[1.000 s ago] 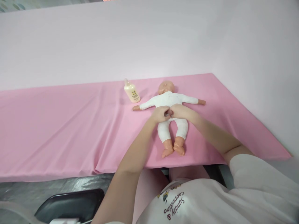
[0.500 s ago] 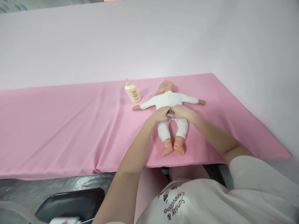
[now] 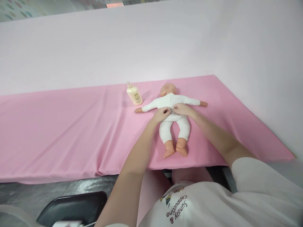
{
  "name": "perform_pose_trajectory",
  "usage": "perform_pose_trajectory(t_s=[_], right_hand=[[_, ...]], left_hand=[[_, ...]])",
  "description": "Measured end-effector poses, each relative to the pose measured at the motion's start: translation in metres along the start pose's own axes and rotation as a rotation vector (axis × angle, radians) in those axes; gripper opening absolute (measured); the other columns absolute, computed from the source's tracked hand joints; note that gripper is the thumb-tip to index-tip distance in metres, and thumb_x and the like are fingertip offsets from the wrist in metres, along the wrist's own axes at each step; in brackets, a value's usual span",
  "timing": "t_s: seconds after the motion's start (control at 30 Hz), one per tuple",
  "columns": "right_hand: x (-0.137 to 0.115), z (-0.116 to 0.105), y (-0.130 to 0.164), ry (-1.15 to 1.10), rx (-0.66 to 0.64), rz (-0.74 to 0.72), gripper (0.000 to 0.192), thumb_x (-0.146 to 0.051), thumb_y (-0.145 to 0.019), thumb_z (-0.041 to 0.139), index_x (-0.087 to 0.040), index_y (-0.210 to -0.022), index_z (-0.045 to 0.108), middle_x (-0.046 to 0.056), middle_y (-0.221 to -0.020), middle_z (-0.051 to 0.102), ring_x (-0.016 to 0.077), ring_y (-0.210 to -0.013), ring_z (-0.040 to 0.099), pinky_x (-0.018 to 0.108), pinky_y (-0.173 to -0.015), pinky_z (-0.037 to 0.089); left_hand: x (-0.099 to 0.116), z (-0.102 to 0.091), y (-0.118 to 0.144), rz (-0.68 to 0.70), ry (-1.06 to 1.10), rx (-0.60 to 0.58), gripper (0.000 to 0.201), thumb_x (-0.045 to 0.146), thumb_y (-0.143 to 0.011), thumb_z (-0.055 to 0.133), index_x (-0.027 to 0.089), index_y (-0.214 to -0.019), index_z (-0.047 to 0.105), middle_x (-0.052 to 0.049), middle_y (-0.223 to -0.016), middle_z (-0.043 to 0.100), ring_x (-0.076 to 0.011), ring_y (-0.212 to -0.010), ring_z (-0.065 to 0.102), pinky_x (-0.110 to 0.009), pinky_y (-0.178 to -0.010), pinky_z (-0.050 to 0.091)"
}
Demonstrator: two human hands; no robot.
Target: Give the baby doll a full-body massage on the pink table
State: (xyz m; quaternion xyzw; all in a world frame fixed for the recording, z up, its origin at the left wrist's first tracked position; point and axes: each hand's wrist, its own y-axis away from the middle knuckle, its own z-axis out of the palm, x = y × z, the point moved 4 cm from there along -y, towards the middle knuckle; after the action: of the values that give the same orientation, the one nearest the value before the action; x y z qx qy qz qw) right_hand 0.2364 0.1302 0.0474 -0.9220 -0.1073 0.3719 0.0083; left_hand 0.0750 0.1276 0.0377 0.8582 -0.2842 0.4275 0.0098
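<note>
Nearest me, my left hand (image 3: 161, 113) and right hand (image 3: 181, 109) pinch the white cloth romper on the plastic baby doll (image 3: 174, 118), lying face-up on the pink tablecloth (image 3: 71, 126). Farther left stands a cream lotion bottle (image 3: 134, 94).
</note>
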Motion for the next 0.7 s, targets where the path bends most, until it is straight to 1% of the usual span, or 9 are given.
perform_pose_trajectory(t_s=[0.1, 0.2, 0.27, 0.37, 0.47, 0.5, 0.57, 0.63, 0.7], right_hand=[[0.009, -0.011, 0.002, 0.082, 0.107, 0.033, 0.02, -0.025, -0.092, 0.05, -0.021, -0.074, 0.059, 0.008, -0.081, 0.071, 0.0234, -0.08, 0.064, 0.036, -0.082, 0.048], [0.019, -0.019, 0.006, 0.179, 0.211, 0.074, 0.017, -0.023, -0.092, 0.048, -0.02, -0.081, 0.06, 0.009, -0.09, 0.073, 0.0246, -0.085, 0.065, 0.036, -0.084, 0.048], [0.025, -0.021, 0.008, 0.206, 0.254, 0.106, 0.018, -0.028, -0.094, 0.048, -0.02, -0.084, 0.06, 0.009, -0.092, 0.073, 0.0249, -0.085, 0.066, 0.035, -0.083, 0.049], [0.032, -0.019, 0.009, 0.201, 0.258, 0.167, 0.033, -0.042, -0.097, 0.046, -0.02, -0.077, 0.06, 0.011, -0.085, 0.073, 0.0264, -0.08, 0.067, 0.037, -0.081, 0.05], [0.037, -0.015, 0.007, 0.197, 0.266, 0.199, 0.039, -0.046, -0.097, 0.044, -0.019, -0.076, 0.062, 0.014, -0.085, 0.073, 0.0304, -0.086, 0.069, 0.042, -0.089, 0.052], [0.039, -0.014, 0.007, 0.179, 0.284, 0.205, 0.037, -0.046, -0.096, 0.045, -0.017, -0.082, 0.065, 0.016, -0.091, 0.074, 0.0325, -0.092, 0.07, 0.044, -0.093, 0.051], [0.043, -0.012, 0.007, 0.099, 0.329, 0.221, 0.037, -0.043, -0.094, 0.049, -0.012, -0.108, 0.065, 0.021, -0.112, 0.072, 0.0365, -0.109, 0.067, 0.048, -0.101, 0.049], [0.047, -0.009, 0.006, -0.042, 0.34, 0.221, 0.057, -0.04, -0.091, 0.053, -0.01, -0.139, 0.047, 0.023, -0.135, 0.063, 0.0372, -0.126, 0.06, 0.051, -0.109, 0.046], [0.05, -0.004, 0.005, -0.207, 0.304, 0.209, 0.079, -0.041, -0.089, 0.056, -0.014, -0.155, 0.024, 0.021, -0.152, 0.049, 0.035, -0.138, 0.052, 0.053, -0.115, 0.042]], left_hand=[[-0.016, -0.006, 0.0, -0.092, 0.017, 0.168, 0.023, 0.034, -0.085, 0.052, 0.021, -0.067, 0.046, 0.002, -0.066, 0.05, -0.0145, -0.065, 0.045, -0.028, -0.065, 0.037], [-0.031, -0.015, 0.003, -0.169, -0.08, 0.308, 0.028, 0.032, -0.091, 0.05, 0.022, -0.066, 0.042, 0.001, -0.069, 0.055, -0.0167, -0.069, 0.05, -0.03, -0.072, 0.041], [-0.042, -0.02, 0.005, -0.241, -0.148, 0.371, 0.031, 0.032, -0.095, 0.044, 0.023, -0.066, 0.041, -0.003, -0.074, 0.06, -0.0199, -0.076, 0.054, -0.034, -0.079, 0.044], [-0.054, -0.024, 0.005, -0.3, -0.22, 0.398, 0.033, 0.035, -0.098, 0.04, 0.024, -0.067, 0.042, -0.01, -0.085, 0.065, -0.0259, -0.092, 0.058, -0.041, -0.095, 0.044], [-0.06, -0.021, 0.003, -0.329, -0.235, 0.356, 0.033, 0.039, -0.098, 0.042, 0.024, -0.069, 0.039, -0.012, -0.091, 0.065, -0.0304, -0.102, 0.059, -0.047, -0.102, 0.041], [-0.061, -0.02, 0.002, -0.346, -0.213, 0.329, 0.033, 0.041, -0.097, 0.044, 0.024, -0.07, 0.038, -0.012, -0.092, 0.065, -0.0307, -0.101, 0.06, -0.047, -0.101, 0.042], [-0.063, -0.017, 0.003, -0.355, -0.125, 0.272, 0.03, 0.042, -0.095, 0.048, 0.023, -0.074, 0.039, -0.01, -0.095, 0.066, -0.0296, -0.099, 0.061, -0.046, -0.098, 0.046], [-0.062, -0.015, 0.004, -0.327, -0.008, 0.233, 0.024, 0.043, -0.093, 0.052, 0.022, -0.082, 0.045, -0.009, -0.1, 0.068, -0.0284, -0.103, 0.062, -0.043, -0.099, 0.048], [-0.061, -0.015, 0.005, -0.299, 0.103, 0.212, 0.023, 0.044, -0.09, 0.056, 0.021, -0.093, 0.052, -0.008, -0.109, 0.069, -0.0285, -0.114, 0.061, -0.041, -0.103, 0.048]])
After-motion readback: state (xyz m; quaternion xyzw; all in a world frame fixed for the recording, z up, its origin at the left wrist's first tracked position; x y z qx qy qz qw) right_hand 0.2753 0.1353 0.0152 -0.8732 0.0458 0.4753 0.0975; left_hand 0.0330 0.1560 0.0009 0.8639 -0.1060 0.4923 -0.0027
